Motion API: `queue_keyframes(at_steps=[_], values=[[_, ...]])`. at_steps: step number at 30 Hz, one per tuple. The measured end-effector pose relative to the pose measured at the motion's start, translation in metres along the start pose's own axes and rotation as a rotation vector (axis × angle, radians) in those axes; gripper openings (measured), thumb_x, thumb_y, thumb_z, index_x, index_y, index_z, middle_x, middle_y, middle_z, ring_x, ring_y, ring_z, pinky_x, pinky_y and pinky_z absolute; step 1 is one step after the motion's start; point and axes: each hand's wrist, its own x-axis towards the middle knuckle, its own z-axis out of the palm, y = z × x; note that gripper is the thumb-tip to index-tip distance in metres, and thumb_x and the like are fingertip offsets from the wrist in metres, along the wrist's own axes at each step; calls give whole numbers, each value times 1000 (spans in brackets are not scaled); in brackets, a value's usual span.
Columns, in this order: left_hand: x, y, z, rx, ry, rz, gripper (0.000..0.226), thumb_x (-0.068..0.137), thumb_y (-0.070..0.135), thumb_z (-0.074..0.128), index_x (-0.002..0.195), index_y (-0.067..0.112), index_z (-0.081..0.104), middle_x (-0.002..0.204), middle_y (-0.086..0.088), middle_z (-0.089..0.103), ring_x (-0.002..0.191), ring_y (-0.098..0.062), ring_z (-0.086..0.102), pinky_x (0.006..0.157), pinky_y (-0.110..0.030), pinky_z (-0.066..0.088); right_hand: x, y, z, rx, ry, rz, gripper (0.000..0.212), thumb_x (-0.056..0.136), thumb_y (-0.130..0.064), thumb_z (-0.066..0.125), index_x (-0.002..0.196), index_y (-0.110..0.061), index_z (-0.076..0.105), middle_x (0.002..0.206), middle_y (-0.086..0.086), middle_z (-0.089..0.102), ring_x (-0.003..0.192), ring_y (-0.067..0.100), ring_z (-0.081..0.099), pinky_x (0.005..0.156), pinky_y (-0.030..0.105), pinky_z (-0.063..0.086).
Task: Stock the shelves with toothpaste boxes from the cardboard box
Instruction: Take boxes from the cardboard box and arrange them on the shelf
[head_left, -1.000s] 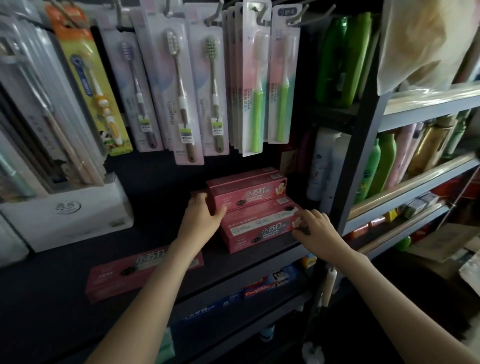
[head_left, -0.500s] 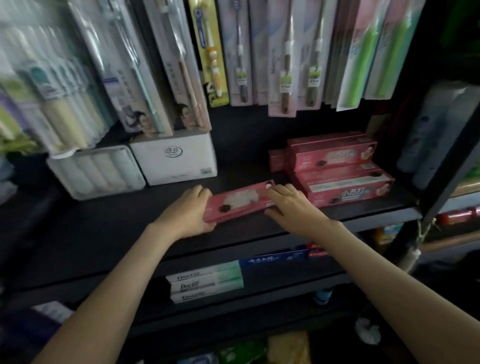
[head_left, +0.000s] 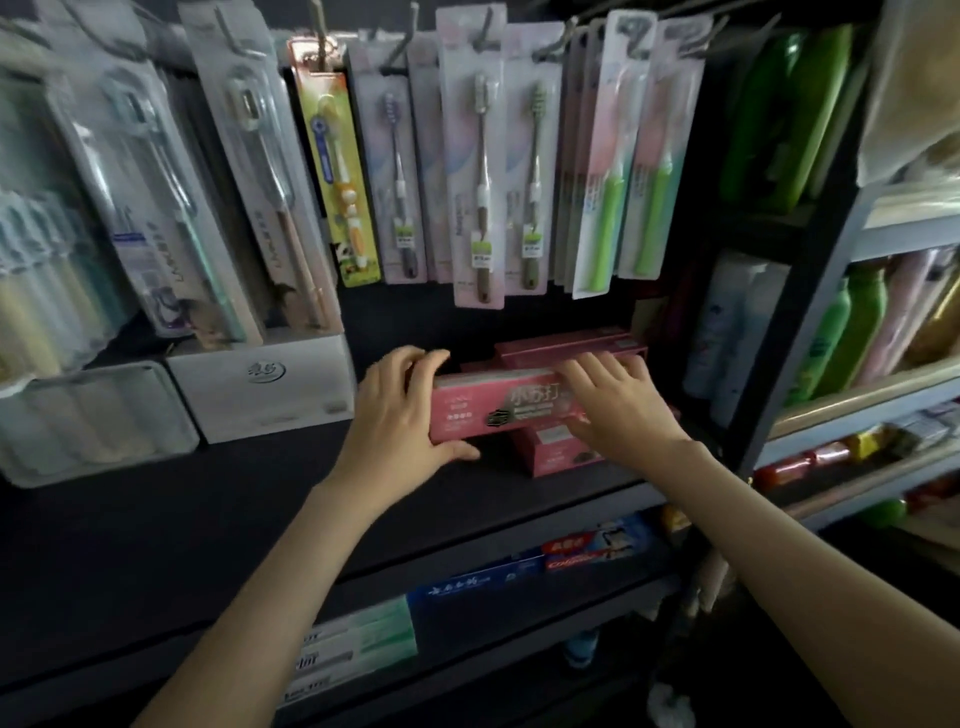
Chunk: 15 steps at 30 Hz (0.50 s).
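Pink toothpaste box (head_left: 493, 410) was held off the deck of the dark shelf (head_left: 208, 509), long axis running 9 to 3 o'clock, printed face toward me.

Left hand (head_left: 402, 410) was clamped on the 9 o'clock end, with fingers hooked over the top edge and the thumb tucked under the bottom edge. Right hand (head_left: 621, 410) covered the 3 o'clock end. Its fingers were spread up to the top edge and its thumb lay along the lower edge, so the box was pinched between them. The hands were apart, with the box's middle bare between them.

The box sat just in front of the stack of pink boxes (head_left: 571, 345). The stack's top showed at 1 o'clock behind the right fingers, and a lower box peeked out at 5 o'clock under the right palm. I could not tell whether the held box touched the stack.

White carton (head_left: 260, 384) stood at 9 o'clock of the left hand, well apart. Toothbrush packs (head_left: 478, 156) hung at 12 o'clock. Green bottles (head_left: 779, 104) were at 2 o'clock.

Half a second before, the same box lay low on the shelf deck, to the 9 o'clock side of the stack, with a hand at each end. By this moment it had been raised and carried toward 3 o'clock, hiding part of the stack's front. The grip ends were unchanged.
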Motion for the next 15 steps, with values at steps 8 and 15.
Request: queue_keyframes(at_steps=[8, 15], values=[[27, 33, 72, -687, -204, -556, 30, 93, 24, 61, 120, 10, 57, 106, 5, 63, 92, -7, 61, 81, -17, 47, -16, 61, 38, -112, 120, 103, 39, 67, -13, 78, 101, -7, 62, 94, 7, 63, 84, 30, 62, 75, 44, 47], [39, 37, 115, -597, -219, -523, 50, 93, 37, 58, 137, 18, 46, 123, 0, 61, 110, -15, 60, 90, -31, 52, -5, 95, 75, -103, -42, 142, 70, 59, -3, 85, 120, -10, 51, 116, 9, 56, 109, 28, 50, 92, 54, 43]])
